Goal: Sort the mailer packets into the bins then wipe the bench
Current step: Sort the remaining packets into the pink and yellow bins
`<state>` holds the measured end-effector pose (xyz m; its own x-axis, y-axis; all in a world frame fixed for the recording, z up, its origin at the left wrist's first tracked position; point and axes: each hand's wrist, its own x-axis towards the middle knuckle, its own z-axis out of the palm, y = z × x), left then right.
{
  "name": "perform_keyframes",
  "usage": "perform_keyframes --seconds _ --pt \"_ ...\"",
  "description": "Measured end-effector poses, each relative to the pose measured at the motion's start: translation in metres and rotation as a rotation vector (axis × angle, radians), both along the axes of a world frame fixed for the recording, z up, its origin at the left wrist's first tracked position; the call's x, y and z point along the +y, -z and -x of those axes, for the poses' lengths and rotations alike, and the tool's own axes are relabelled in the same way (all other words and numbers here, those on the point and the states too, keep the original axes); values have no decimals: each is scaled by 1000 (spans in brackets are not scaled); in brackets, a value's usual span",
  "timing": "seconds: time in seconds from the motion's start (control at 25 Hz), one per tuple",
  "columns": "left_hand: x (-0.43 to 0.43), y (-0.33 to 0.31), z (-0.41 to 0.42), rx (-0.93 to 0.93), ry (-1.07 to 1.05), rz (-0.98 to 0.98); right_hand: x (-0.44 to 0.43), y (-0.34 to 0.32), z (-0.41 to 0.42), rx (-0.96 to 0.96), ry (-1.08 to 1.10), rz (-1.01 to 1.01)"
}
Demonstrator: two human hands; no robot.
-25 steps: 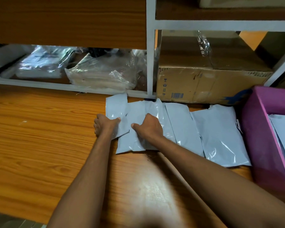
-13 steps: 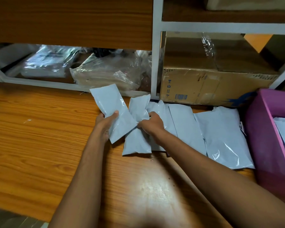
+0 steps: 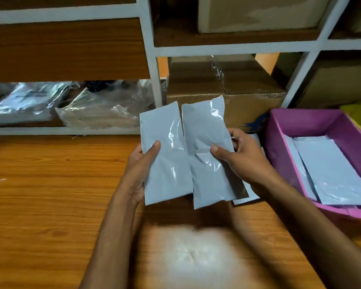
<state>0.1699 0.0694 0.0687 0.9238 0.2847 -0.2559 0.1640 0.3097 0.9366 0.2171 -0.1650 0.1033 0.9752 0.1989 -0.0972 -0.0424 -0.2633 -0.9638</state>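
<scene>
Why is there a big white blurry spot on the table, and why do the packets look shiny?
Head view: the white patch is lamp glare on the glossy bench; the same light streaks the left packet and the right packet; wide-lens distortion tilts the shelf posts.

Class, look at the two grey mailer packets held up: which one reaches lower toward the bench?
The packet in the right hand, the right-hand packet; its bottom edge hangs below that of the left hand's packet.

Packing/stockroom bench; white-framed shelving [image 3: 152,59] holds cardboard cartons [image 3: 227,86] and plastic-wrapped stock [image 3: 104,113]; grey mailer packets [image 3: 167,155] over wood-grain bench [image 3: 50,184]; pink bin [image 3: 279,142] part-filled with more.
</scene>
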Motion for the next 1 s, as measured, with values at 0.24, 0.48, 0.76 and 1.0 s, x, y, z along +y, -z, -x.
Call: perform_keyframes --seconds 0.24,0.48,0.76,1.0 --pt "-96 -16 -12 19 125 -160 -104 -15 13 -32 141 52" --pt "-209 -29 -35 -46 171 -216 -218 -12 7 -91 309 96" --pt "-329 -22 -70 -80 139 -294 -346 -14 -31 -94 339 197" --pt "-388 -21 -81 -25 140 -334 -397 -12 -52 -34 306 174"
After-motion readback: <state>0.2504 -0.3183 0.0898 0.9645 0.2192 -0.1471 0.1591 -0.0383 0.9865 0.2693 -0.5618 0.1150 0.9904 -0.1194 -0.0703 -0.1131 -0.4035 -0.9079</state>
